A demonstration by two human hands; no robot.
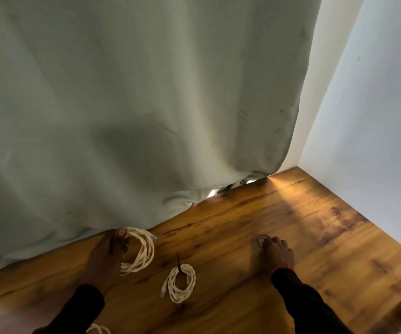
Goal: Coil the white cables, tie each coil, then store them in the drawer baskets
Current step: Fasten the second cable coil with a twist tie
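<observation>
Left hand curled around an untied white coil near the curtain; right hand pinching a black tie on the table. Tied coil lying between them. Risk — loops springing apart if grip loosens, or thin tie slipping away. Drawer baskets not visible.

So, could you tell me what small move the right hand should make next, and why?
Probably lift the black tie off the table and carry it to the untied coil that the left hand holds. The right hand is already pinching that tie, and the middle coil already wears one.
</observation>
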